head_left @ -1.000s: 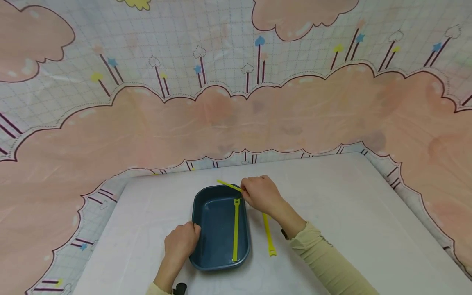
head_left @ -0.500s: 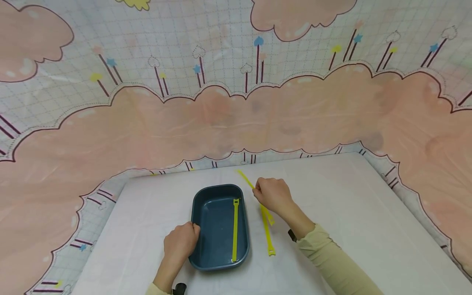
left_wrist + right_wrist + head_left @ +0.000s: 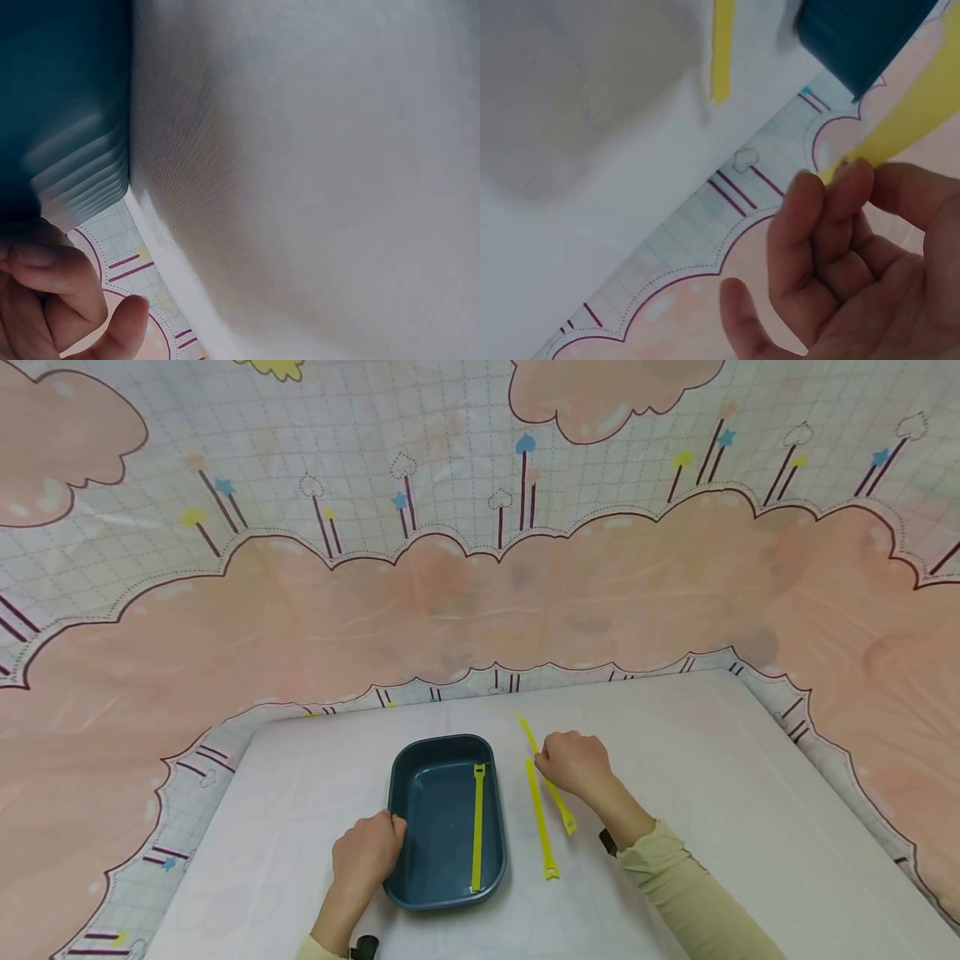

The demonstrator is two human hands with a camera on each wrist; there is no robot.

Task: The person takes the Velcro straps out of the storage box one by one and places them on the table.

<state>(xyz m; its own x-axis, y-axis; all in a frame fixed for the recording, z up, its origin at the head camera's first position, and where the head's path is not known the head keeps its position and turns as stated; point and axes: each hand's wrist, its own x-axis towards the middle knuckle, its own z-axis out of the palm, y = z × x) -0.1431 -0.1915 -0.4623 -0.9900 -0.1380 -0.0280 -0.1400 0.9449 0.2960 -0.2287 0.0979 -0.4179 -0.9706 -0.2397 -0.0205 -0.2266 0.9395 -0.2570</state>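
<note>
My left hand (image 3: 367,856) grips the left rim of a dark blue rectangular tray (image 3: 431,843). In the left wrist view its curled fingers (image 3: 71,281) are at the tray's ribbed wall (image 3: 75,142). Right of the tray, my right hand (image 3: 576,764) pinches a yellow cable tie (image 3: 558,799) near its middle, its slotted head pointing toward me. Thumb and fingertips meet on that strap (image 3: 919,105) in the right wrist view. A second yellow cable tie (image 3: 541,827) lies on the table beside it. Another yellow tie (image 3: 478,827) lies lengthwise inside the tray, along its right side.
The table (image 3: 712,827) has a white cover. Behind and around it hangs a patterned cloth (image 3: 525,610) with peach clouds, reaching the table's back and side edges. A black wrist strap (image 3: 365,947) shows near the left sleeve.
My right hand has moved right and slightly nearer, carrying the cable tie from above the tray's far right corner to beside the tie on the table. My left hand stays on the rim.
</note>
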